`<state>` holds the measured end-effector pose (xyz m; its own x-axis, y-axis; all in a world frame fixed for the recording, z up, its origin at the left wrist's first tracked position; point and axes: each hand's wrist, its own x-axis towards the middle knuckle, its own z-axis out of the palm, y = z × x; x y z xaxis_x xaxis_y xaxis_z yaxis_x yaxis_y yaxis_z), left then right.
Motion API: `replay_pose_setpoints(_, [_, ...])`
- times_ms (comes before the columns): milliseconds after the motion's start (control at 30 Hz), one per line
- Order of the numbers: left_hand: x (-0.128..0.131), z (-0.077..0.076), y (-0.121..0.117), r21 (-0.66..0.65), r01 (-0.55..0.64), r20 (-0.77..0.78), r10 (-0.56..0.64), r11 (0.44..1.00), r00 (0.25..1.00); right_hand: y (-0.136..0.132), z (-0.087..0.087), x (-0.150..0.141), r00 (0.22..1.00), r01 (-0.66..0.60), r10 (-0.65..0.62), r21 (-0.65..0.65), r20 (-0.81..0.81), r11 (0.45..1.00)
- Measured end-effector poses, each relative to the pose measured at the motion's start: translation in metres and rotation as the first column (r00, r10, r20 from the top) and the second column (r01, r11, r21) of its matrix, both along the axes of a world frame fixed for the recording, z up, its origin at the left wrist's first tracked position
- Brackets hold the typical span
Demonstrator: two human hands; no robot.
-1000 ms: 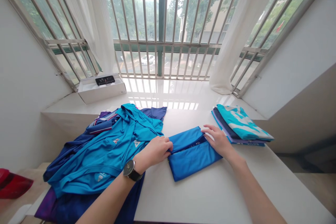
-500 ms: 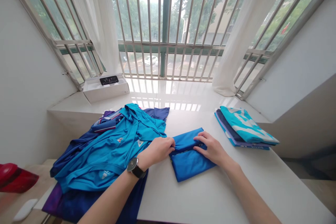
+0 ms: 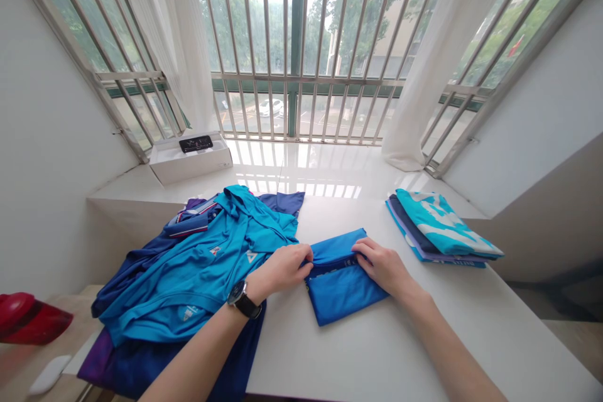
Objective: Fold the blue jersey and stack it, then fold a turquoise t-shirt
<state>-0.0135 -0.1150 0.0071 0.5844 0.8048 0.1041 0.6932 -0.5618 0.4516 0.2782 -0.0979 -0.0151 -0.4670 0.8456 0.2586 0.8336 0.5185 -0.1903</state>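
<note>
Two-hand grip pinching one folded blue jersey (image 3: pixel 343 289), left hand (image 3: pixel 281 267) and right hand (image 3: pixel 384 267) at its top fold.

Bright daylight through barred windows (image 3: pixel 296 31), glare on the glossy sill (image 3: pixel 292 163), edges bowed, little blur

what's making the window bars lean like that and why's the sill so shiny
in the head view, the wide lens seems to make the side window bars lean steeply, and daylight glares off the glossy sill in bar-shaped reflections; the folded blue shirt still looks sharp, with no clear blur
</note>
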Motion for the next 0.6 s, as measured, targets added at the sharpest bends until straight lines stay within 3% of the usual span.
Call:
replay_pose_setpoints(267, [0.007, 0.006, -0.008, 0.089, -0.005, -0.136, 0.017, 0.996, 0.991, -0.005, 0.009, -0.004, 0.998, 0.006, -0.011, -0.083, -0.062, 0.996])
replay_pose_setpoints(600, [0.008, 0.02, -0.013, 0.12, 0.095, -0.224, -0.066, 0.988, 0.972, -0.006, 0.011, -0.004, 0.999, 0.013, -0.021, -0.152, -0.05, 0.988])
